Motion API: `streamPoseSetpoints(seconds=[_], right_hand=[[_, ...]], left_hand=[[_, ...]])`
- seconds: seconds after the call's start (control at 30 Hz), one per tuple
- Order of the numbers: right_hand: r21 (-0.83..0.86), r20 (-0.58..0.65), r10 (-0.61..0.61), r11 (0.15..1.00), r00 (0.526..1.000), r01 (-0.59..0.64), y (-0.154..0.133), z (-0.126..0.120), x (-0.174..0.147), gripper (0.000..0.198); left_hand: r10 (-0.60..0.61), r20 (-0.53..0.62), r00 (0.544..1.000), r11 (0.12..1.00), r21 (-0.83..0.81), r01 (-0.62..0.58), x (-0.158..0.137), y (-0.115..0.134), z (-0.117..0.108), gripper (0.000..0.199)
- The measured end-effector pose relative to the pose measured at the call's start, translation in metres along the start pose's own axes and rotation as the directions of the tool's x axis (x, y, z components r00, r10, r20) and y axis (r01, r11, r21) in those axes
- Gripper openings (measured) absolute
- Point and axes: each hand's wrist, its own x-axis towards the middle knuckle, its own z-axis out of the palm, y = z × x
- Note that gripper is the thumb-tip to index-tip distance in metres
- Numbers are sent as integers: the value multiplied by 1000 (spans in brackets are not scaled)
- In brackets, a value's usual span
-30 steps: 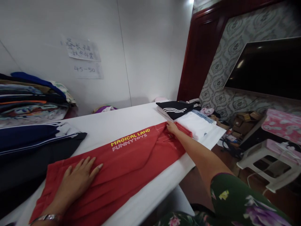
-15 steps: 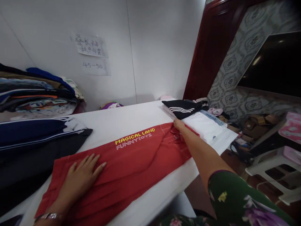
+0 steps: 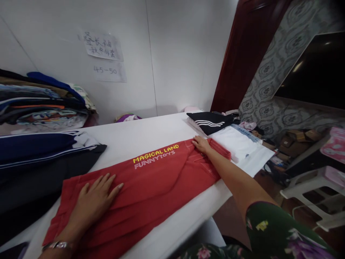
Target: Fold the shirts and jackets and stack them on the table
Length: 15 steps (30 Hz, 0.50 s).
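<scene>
A pair of red pants [image 3: 161, 183], printed with yellow and white lettering, lies lengthwise across the white table. My left hand [image 3: 95, 194] rests flat on its left part, fingers spread. At the far edge near the waist end, my right hand [image 3: 202, 144] lies on the red cloth with its fingers stretched out. Just beyond the waist end are a white plastic bag [image 3: 237, 142] and a folded black garment with white stripes [image 3: 208, 122]. Dark navy and black clothes [image 3: 40, 162] lie to the left of my left hand.
A tall stack of folded clothes [image 3: 43, 100] stands at the back left. Handwritten paper signs [image 3: 104, 46] hang on the white wall. To the right are a plastic stool [image 3: 318, 190], cardboard boxes [image 3: 296, 145] and a wall-mounted screen [image 3: 315, 72]. The table [image 3: 145, 127] ends in front of me.
My right hand has gone from gripping the far edge near the waist to lying with its fingers out on the cloth, slightly left. My left hand stays in place. The view has shifted slightly.
</scene>
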Motion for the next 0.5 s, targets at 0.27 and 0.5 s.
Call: streamPoseSetpoints(seconds=[0.27,0.5], right_hand=[[-15,42,0,1000,999,1,-36,-3,3,37],[109,158,-349,936,924,335,-102,14,-23,53]], left_hand=[[-78,23,997,991,-110,80,-2,6,-13,49],[-73,-11,997,988,-134,71,-1,5,2,50]])
